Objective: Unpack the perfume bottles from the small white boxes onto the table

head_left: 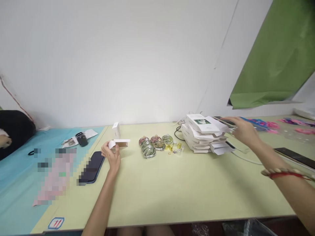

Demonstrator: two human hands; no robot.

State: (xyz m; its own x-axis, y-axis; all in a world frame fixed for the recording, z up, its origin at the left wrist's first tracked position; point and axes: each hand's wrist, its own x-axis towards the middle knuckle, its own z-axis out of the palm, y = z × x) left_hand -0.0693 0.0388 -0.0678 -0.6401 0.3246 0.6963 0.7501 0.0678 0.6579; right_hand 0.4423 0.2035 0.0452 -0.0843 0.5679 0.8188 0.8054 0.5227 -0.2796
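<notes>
My left hand (112, 156) is closed around a small white box (122, 143), whose end is unfolded so that its brown inside shows. Another small white box (115, 130) stands upright just behind it. To the right, my right hand (242, 130) reaches in at the right edge of a stack of flattened white boxes (199, 136), with its fingers stretched out and parted. Whether the fingertips touch the top box is unclear. Between my hands lies a group of glass bottles (148, 150) with dark red and green tints, beside several small yellow and clear caps (173, 147).
A dark phone (92, 168) lies left of my left forearm. Behind it, on the blue cloth (14, 186), stands a black jar (81, 139). Cables (246, 160) run right of the stack, near another dark device (295, 157) and pink and blue items (264, 124). Another person's hand (5, 141) shows far left.
</notes>
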